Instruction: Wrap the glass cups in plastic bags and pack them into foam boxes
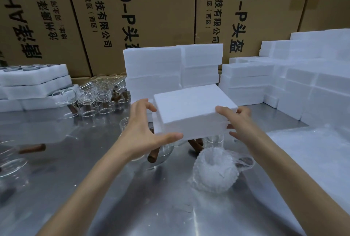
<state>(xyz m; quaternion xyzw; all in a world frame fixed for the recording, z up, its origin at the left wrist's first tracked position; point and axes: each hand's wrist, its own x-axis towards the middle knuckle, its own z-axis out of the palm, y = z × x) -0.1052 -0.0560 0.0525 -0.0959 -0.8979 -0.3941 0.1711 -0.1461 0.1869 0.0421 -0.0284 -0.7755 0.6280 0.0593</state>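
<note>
both hands hold a closed white foam box (pixel 191 110) above the shiny metal table (pixel 94 188): the left hand (pixel 141 131) clamps its left end, the right hand (pixel 239 122) its right end. its matte lid sits flush. a plastic-wrapped glass cup (pixel 215 173) lies on the table just below.

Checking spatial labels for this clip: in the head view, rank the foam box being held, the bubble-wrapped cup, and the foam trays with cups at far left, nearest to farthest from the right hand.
1. Foam box, gripped by the right hand.
2. Bubble-wrapped cup, just below.
3. Foam trays, far left.
</note>
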